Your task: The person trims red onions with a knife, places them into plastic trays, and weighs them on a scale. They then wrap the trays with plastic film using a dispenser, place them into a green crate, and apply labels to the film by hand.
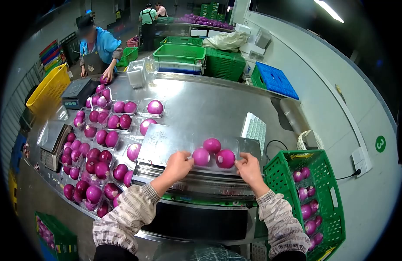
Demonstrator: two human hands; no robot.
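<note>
Three onions point(211, 145) sit in clear plastic point(235, 145) right between my two hands, one behind and two in front; the front left one is just beside my left fingertips, the front right one near my right. Left hand point(179, 165): fingers narrow, thumb and forefinger pinching at the left end of the plastic. Right hand point(250, 170): same narrow pinch, right end. Can't tell if it's tray rim or film under the fingertips, too see-through. Onions are round, glossy, purple-magenta, pale spots on some. The plastic is thin, shiny, hard to trace. Under it, a flat dull-silver plate point(159, 139); nearer me, long straight metal bars point(188, 175) with a slick shine. My sleeves point(122, 215) are loose, cream with grey-brown broken lines, gathered at the wrists. Table point(188, 102) is smooth, scuffed metal, bright glare at the far side. Left of the plate, lots more onions point(101, 170), many in clear, boxy trays, next to a scale point(48, 160). Right: green crate point(335, 217), perforated plastic walls, packed onions inside. White gridded panel point(254, 129) behind my right hand. Far left, a co-worker point(106, 45) in blue, one hand on an onion at the table edge.
</note>
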